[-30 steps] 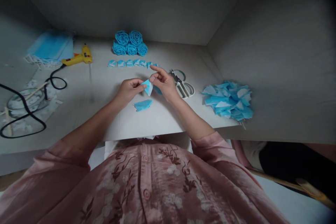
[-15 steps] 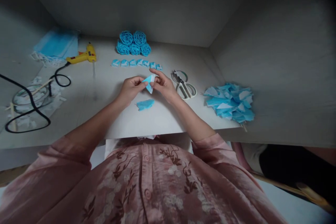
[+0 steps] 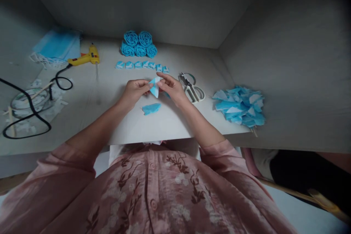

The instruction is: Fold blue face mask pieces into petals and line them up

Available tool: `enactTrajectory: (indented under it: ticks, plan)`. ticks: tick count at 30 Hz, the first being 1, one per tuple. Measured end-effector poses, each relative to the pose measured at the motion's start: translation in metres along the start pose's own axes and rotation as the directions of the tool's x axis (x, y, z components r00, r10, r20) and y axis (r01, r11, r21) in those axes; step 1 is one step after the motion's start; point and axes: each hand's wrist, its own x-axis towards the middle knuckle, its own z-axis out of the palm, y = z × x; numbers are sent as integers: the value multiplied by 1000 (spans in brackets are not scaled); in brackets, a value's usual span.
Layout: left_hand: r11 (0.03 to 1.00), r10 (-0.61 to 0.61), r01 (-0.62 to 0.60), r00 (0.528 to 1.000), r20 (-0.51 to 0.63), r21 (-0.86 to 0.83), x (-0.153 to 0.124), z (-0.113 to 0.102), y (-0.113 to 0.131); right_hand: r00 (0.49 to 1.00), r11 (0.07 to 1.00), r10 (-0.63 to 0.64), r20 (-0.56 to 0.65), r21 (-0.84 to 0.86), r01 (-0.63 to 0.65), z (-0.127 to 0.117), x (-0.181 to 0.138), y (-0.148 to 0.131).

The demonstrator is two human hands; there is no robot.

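A small folded piece of blue and white fabric (image 3: 154, 87) is pinched between both my hands above the table. My left hand (image 3: 136, 91) grips its left corner with thumb and fingers. The thumb and fingers of my right hand (image 3: 172, 87) close on its right, white side. Just below, a loose blue piece (image 3: 151, 108) lies flat on the table. Beyond my fingers runs a row of small folded blue and white pieces (image 3: 138, 64). Several rolled blue rosettes (image 3: 140, 50) are stacked behind that row. Scissors (image 3: 192, 87) rest to the right of my right hand.
A yellow glue gun (image 3: 87, 57) with a black cord stands at left, near a stack of blue face masks (image 3: 57, 46). White scraps and a round container (image 3: 30, 99) lie at the far left. A heap of blue pieces (image 3: 240, 106) sits at right. Grey walls enclose the table.
The folded piece has tilted a little between my fingers, and its white side shows differently. Both hands stay almost in place, and the view has shifted slightly.
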Motion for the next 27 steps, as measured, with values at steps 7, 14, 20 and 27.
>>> enactTrajectory:
  ticks: [7,14,20,27]
  plan:
    - [1000,-23,23,999,44,4,-2,3,-1,1000,999,21,-19,50,-20,4,-2,-2]
    - [1000,-24,24,997,71,-6,-2,3,-1,979,958,-170,-109,-250,139,6,-7,-5]
    - [998,-26,30,997,74,-51,-2,2,-1,888,772,-459,27,-481,414,0,-9,-6]
    - [994,-32,41,995,91,-99,-2,1,0,803,544,-561,202,-641,541,-12,-4,3]
